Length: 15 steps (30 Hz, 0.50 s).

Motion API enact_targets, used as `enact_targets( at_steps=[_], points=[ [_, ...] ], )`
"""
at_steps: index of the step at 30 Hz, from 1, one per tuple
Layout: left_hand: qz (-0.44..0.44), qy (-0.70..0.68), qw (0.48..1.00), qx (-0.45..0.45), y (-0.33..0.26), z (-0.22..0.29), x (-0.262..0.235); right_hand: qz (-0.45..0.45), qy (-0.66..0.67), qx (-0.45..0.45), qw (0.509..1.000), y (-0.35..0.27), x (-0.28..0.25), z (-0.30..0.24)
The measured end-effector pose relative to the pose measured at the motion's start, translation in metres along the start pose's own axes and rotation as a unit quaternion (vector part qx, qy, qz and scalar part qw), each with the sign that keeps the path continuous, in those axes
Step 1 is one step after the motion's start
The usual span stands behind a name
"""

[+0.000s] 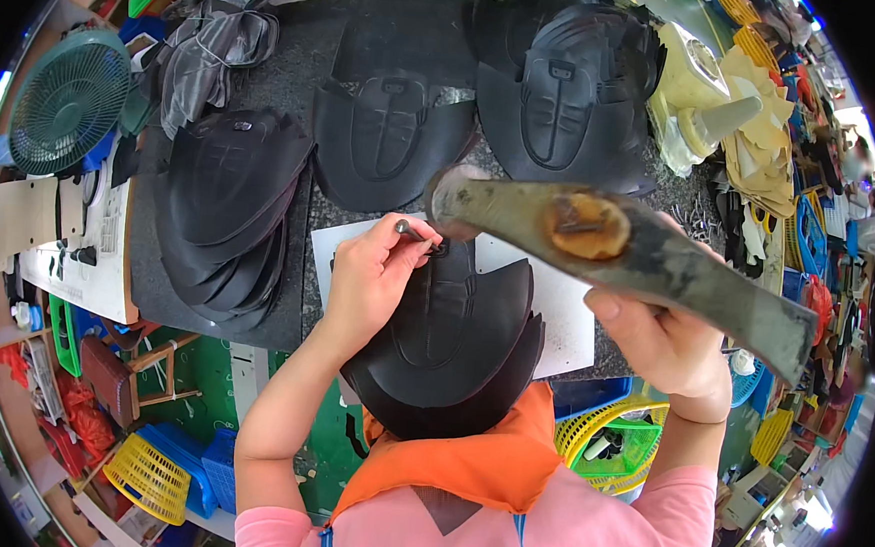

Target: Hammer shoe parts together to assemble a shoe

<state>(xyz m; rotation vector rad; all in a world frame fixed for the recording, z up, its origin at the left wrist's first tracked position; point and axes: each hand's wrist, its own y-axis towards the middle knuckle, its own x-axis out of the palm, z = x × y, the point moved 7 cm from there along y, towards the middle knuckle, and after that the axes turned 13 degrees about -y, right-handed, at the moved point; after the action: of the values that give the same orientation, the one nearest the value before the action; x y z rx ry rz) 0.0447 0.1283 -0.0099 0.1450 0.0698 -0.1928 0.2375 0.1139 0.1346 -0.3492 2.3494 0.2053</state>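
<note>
My left hand [369,277] pinches a short metal punch [410,231] upright near the top of a black shoe upper piece [432,358]. That piece lies over at least one more like it, on a white board [566,332] in front of me. In my right hand [669,338] is a hammer [511,213], raised above the work; its metal head, with a rusty brown eye, is close to the camera and covers part of the board. Most of the hammer's handle is hidden. The punch's lower tip is hard to make out behind my fingers.
Stacks of black upper pieces [227,200] stand to the left, with more [390,150] at the back and back right. A green fan [70,101] is at the far left. Yellow baskets [150,477] sit below the table. Tan sheets [756,143] lie at the right.
</note>
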Motion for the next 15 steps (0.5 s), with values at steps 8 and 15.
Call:
enact_targets(
  at_steps=[8, 15],
  points=[
    [-0.026, 0.173, 0.980, 0.091, -0.006, 0.006, 0.004, -0.121, -0.207, -0.107, 0.965, 0.010, 0.043, 0.018],
    [-0.290, -0.049, 0.952, -0.080, -0.055, 0.028, 0.024, -0.016, -0.330, -0.180, 0.927, 0.088, 0.091, 0.091]
  ],
)
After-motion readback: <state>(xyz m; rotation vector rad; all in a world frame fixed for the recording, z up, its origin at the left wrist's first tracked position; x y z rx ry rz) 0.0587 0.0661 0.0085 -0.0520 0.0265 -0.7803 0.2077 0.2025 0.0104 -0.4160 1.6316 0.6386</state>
